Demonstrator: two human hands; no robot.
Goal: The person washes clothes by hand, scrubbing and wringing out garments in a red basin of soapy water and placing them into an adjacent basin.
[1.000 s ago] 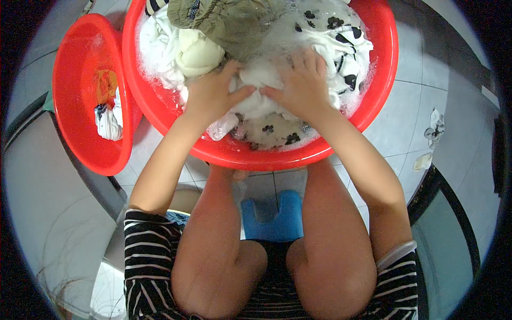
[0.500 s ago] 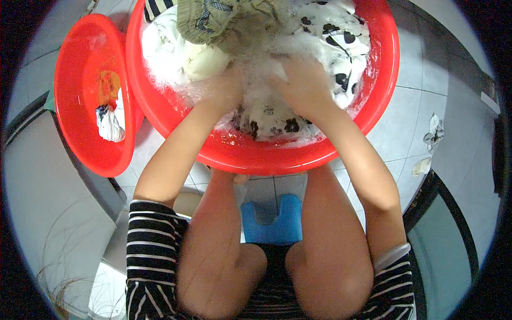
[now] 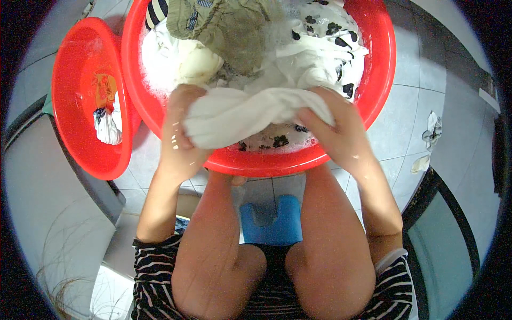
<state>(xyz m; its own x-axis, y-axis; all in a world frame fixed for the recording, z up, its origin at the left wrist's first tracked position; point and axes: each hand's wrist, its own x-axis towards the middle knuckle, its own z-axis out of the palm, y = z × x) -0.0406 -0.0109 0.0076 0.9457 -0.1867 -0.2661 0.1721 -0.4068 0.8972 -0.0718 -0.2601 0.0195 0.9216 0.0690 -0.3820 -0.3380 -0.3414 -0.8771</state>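
Your left hand [image 3: 180,137] and right hand [image 3: 342,129] clasp one white cloth [image 3: 240,117], raised over the large red tub [image 3: 266,167]'s six o'clock side, while the olive garment [image 3: 229,37] toward eleven and black-patterned white fabric [image 3: 332,40] toward two lie in suds, apparently left to handle.

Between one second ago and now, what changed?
The left hand and right hand rose from the large red basin toward the body; they now hold a bunched white cloth over its near side. The smaller red basin and blue plastic piece stayed put.
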